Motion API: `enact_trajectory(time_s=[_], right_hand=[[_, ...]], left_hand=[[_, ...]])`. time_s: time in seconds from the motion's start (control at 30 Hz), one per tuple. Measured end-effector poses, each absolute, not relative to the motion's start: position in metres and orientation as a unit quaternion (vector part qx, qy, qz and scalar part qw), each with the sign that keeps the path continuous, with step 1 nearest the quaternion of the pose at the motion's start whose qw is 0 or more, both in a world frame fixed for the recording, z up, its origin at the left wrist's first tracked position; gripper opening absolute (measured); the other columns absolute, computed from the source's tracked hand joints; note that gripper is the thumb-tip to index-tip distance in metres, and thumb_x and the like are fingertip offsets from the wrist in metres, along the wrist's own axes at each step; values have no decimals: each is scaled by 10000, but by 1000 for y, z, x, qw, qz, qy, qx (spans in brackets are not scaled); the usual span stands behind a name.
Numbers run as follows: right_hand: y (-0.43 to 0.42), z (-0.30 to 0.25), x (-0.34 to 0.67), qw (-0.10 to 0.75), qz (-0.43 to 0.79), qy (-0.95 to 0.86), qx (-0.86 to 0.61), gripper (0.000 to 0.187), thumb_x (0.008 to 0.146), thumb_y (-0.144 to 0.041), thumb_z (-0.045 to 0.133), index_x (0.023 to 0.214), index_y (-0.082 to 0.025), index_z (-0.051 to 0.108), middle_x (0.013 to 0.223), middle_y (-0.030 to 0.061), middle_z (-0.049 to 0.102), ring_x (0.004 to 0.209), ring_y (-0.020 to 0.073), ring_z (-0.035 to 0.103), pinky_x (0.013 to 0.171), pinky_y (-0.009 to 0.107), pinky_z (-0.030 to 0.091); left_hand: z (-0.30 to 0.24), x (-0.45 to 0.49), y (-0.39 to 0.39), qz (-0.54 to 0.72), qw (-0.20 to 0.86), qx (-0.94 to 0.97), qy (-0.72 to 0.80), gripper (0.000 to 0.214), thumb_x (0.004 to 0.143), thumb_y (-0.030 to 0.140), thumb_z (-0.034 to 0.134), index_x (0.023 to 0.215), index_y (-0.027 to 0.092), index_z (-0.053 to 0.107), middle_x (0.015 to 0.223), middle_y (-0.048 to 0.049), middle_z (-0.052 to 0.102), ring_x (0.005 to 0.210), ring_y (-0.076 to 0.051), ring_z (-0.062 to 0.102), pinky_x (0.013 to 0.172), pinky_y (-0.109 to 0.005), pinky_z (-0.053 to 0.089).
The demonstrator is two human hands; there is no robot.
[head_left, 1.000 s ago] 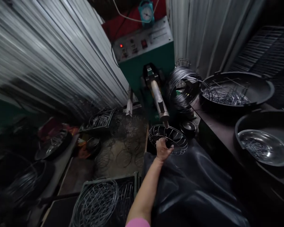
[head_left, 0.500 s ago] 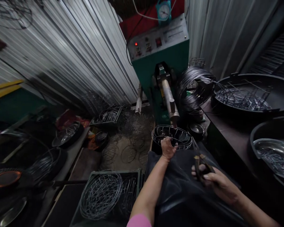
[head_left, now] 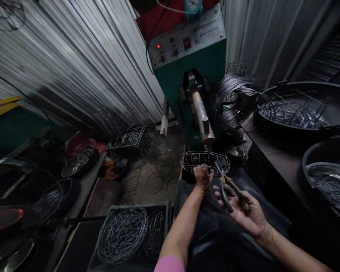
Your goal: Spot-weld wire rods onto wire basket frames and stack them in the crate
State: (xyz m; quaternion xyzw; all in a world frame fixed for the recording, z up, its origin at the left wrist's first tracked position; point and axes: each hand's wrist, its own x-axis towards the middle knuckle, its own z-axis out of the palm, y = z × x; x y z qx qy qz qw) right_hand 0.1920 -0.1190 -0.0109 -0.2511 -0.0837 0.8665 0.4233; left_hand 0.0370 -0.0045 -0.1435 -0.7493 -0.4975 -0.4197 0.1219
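My left hand is closed on the near rim of an oval wire basket, just under the metal electrode arm of a green welding machine. In my right hand lies a pair of long-nose pliers, its handles spread across the palm and fingers. The pliers' jaws point up and left, close to the basket's right end; whether they touch the wire I cannot tell. A dark apron covers the lap below both hands.
A green crate at lower left holds round wire grids. On the right bench stand a large black pan and a steel bowl with small wire pieces. A wire coil hangs beside the machine. Wire rings lie on the floor.
My right hand has moved up and left and turned palm upward, bringing the pliers near the basket. My left hand stays at the basket rim, which sits slightly differently tilted.
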Motion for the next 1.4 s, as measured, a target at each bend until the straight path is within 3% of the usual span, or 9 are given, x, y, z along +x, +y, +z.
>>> enact_trajectory(time_s=[0.13,0.27,0.73,0.83,0.93,1.07,1.23,1.4], right_hand=[[-113,-4,188,444,872,-33,-205,194,740,-269,594,882,-154,662,971,91,643,807,154,600,717,266,503],[-111,0,187,454,867,7,-204,120,720,-225,648,786,-127,662,890,99,638,690,134,559,559,224,466],[-108,11,187,458,848,25,-266,86,742,-202,573,730,-147,638,788,87,625,610,132,530,479,214,423],[-107,7,189,449,855,3,-258,139,778,-254,547,762,-153,641,837,89,644,661,142,569,541,232,456],[-107,4,194,413,873,-60,-252,270,828,-375,485,858,-157,642,961,113,649,833,203,612,727,343,496],[-119,2,203,365,881,-156,-258,411,824,-498,460,984,-162,636,1081,143,626,1016,277,585,909,490,418],[-138,-2,218,342,837,-270,-331,438,780,-507,557,1040,-169,654,1149,145,609,1072,313,557,924,492,416],[-126,1,229,296,643,-491,-507,484,758,-525,578,1069,-161,646,1060,120,653,1069,323,552,950,459,413]], left_hand=[[-146,41,-8,-422,171,-747,-485,293,710,224,614,972,166,494,904,-87,577,811,-219,537,719,-363,388],[-148,48,-9,-430,176,-741,-484,318,687,176,598,982,159,478,881,-77,571,815,-217,533,729,-366,390],[-157,54,-11,-440,160,-737,-487,286,712,177,556,983,177,463,894,-78,566,795,-217,536,748,-389,398],[-157,57,-13,-452,132,-735,-488,282,709,174,556,977,181,467,902,-83,569,817,-223,539,755,-389,399],[-152,58,-14,-472,88,-729,-487,268,709,193,550,966,189,473,899,-87,569,823,-227,546,748,-383,402],[-141,57,-12,-490,68,-720,-487,362,647,208,565,994,172,469,910,-88,551,860,-239,546,789,-407,412],[-131,50,-8,-513,-3,-679,-526,516,559,170,603,1051,171,449,1000,-97,527,967,-261,531,857,-428,429],[-122,43,-10,-514,-67,-670,-532,643,542,118,617,1147,177,408,1113,-112,511,1059,-267,507,945,-467,389]])
